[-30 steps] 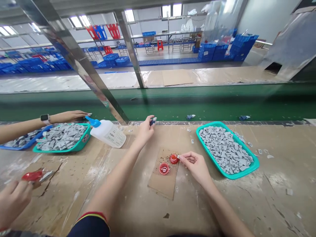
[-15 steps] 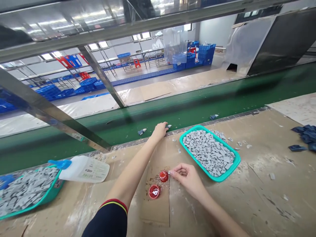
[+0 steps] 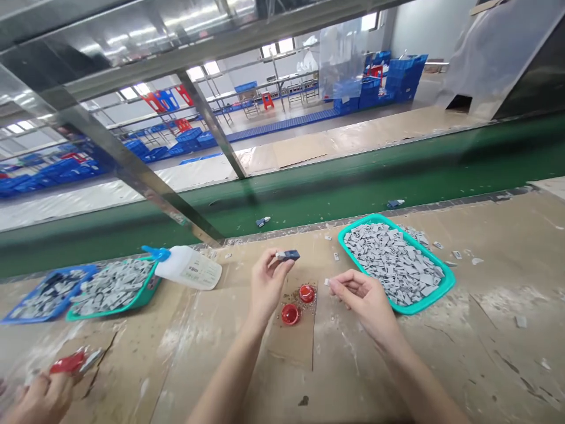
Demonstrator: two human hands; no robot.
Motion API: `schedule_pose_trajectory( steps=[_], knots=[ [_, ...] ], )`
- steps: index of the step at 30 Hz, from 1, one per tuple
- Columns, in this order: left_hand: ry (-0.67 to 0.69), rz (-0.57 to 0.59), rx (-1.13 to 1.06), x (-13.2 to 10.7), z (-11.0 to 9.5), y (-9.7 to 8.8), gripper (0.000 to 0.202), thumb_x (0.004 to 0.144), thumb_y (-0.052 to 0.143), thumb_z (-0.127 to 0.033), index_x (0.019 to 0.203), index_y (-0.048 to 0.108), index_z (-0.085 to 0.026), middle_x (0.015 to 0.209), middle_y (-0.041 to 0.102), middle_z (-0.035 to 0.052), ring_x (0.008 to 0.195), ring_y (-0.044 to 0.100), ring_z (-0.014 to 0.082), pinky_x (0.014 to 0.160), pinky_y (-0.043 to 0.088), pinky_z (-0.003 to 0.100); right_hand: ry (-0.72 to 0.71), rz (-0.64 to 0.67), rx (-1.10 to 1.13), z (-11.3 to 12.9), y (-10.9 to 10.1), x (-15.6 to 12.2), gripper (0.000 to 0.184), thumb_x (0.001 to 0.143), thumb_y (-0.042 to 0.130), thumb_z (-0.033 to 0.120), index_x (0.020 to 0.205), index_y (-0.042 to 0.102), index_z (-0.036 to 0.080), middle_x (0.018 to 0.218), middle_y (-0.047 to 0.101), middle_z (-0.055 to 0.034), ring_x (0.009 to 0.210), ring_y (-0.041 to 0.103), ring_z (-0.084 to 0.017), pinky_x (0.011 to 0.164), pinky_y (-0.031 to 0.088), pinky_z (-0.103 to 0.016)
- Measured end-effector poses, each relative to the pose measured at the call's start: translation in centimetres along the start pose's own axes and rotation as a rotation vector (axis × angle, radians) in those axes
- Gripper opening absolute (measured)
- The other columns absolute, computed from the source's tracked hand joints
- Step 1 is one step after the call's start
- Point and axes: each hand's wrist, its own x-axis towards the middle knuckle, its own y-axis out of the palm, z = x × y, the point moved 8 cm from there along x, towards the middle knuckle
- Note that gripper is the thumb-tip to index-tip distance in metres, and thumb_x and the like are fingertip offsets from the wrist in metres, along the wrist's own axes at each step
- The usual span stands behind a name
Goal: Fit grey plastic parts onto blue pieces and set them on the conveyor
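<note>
Between the thumb and fingers of my left hand (image 3: 267, 281) is a small dark-blue plastic part (image 3: 291, 255) with a pale end, held above the cardboard near the belt. My right hand (image 3: 362, 297) pinches a small light-grey plastic piece (image 3: 327, 282), to the right of two small red cups. The farther red cup (image 3: 306, 293) and the nearer red cup (image 3: 290, 314) stand on a cardboard piece (image 3: 293, 347) strewn with brown crumbs. Beside my right hand is a teal basket (image 3: 446, 284) full of grey pieces.
Two similar dark parts, one left (image 3: 263, 222) and one right (image 3: 395, 204), lie on the green belt (image 3: 309, 203). A white bottle (image 3: 189, 268) leans by a second teal basket (image 3: 143, 297) and a blue basket (image 3: 17, 315). Another person's hand (image 3: 48, 391) is at lower left, near something red.
My left hand has come back from the belt with the dark-blue part. My right hand still pinches the grey piece. The view has shifted left, and another person's hand now shows.
</note>
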Motion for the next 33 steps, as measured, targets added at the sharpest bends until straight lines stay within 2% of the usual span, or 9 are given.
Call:
schedule_pose_trajectory(
  steps=[2, 4, 7, 17, 21, 24, 29, 33],
  knots=[
    [-0.053, -0.086, -0.157, -2.7, -0.9, -1.0, 0.018, 0.076, 0.066, -0.022, 0.093, 0.060, -0.018, 0.101, 0.066, 0.0069, 0.099, 0.062, 0.0207, 0.091, 0.049, 0.036, -0.018, 0.030, 0.012, 0.9, 0.7, -0.7, 0.021, 0.076, 0.067, 0.038, 0.073, 0.063, 0.018, 0.069, 0.066, -0.0009, 0.066, 0.060, -0.013, 0.056, 0.044, -0.021],
    [-0.094, -0.079, -0.259, -4.5, -1.8, -1.0, 0.018, 0.074, 0.067, -0.019, 0.091, 0.063, -0.018, 0.097, 0.069, 0.0061, 0.095, 0.064, 0.0209, 0.088, 0.051, 0.035, -0.029, 0.062, 0.017, 1.5, 1.4, -1.3, 0.019, 0.075, 0.068, 0.038, 0.072, 0.063, 0.019, 0.068, 0.066, -0.0007, 0.066, 0.060, -0.014, 0.059, 0.046, -0.022],
    [-0.153, -0.048, -0.315, -5.9, -2.7, -0.5, 0.017, 0.073, 0.067, -0.017, 0.091, 0.066, -0.019, 0.093, 0.071, 0.0053, 0.091, 0.067, 0.0216, 0.083, 0.054, 0.034, -0.036, 0.089, 0.007, 2.0, 2.2, -1.9, 0.020, 0.075, 0.068, 0.038, 0.073, 0.064, 0.019, 0.070, 0.067, -0.0019, 0.068, 0.062, -0.015, 0.063, 0.049, -0.024],
    [-0.186, 0.060, -0.310, -6.3, -3.8, 0.9, 0.017, 0.074, 0.066, -0.017, 0.090, 0.072, -0.021, 0.092, 0.073, 0.0046, 0.090, 0.067, 0.0232, 0.078, 0.056, 0.032, -0.050, 0.107, -0.027, 2.0, 2.3, -2.0, 0.020, 0.074, 0.068, 0.037, 0.074, 0.063, 0.018, 0.072, 0.066, -0.0027, 0.071, 0.061, -0.016, 0.067, 0.048, -0.025],
    [-0.158, 0.116, -0.266, -6.5, -3.8, 1.3, 0.019, 0.076, 0.064, -0.018, 0.092, 0.073, -0.023, 0.092, 0.073, 0.0041, 0.080, 0.070, 0.0220, 0.070, 0.059, 0.032, 0.000, 0.157, -0.075, 1.5, 2.4, -1.9, 0.023, 0.075, 0.067, 0.039, 0.078, 0.054, 0.019, 0.066, 0.064, -0.0003, 0.066, 0.059, -0.015, 0.064, 0.045, -0.025],
    [-0.106, 0.118, -0.208, -6.7, -3.8, 1.4, 0.022, 0.077, 0.063, -0.018, 0.095, 0.073, -0.025, 0.096, 0.073, 0.0038, 0.079, 0.070, 0.0223, 0.067, 0.060, 0.032, 0.021, 0.221, -0.120, 1.3, 2.6, -1.9, 0.027, 0.077, 0.063, 0.043, 0.082, 0.048, 0.021, 0.062, 0.061, 0.0023, 0.064, 0.058, -0.015, 0.064, 0.044, -0.026],
    [-0.174, 0.092, -0.264, -7.0, -2.6, 1.7, 0.021, 0.073, 0.068, -0.020, 0.092, 0.074, -0.026, 0.092, 0.074, 0.0041, 0.077, 0.070, 0.0240, 0.066, 0.060, 0.035, 0.114, 0.376, -0.080, 0.2, 3.2, -2.0, 0.031, 0.079, 0.059, 0.049, 0.087, 0.051, 0.020, 0.068, 0.063, -0.0002, 0.064, 0.057, -0.014, 0.048, 0.036, -0.019],
    [-0.257, 0.070, -0.346, -7.6, -1.3, 2.2, 0.017, 0.072, 0.069, -0.020, 0.087, 0.075, -0.025, 0.094, 0.074, 0.0042, 0.086, 0.069, 0.0261, 0.072, 0.060, 0.037, 0.176, 0.446, -0.005, -0.5, 3.5, -1.9, 0.035, 0.076, 0.061, 0.052, 0.088, 0.051, 0.020, 0.082, 0.067, -0.0035, 0.069, 0.060, -0.015, 0.043, 0.034, -0.017]
  ],
)
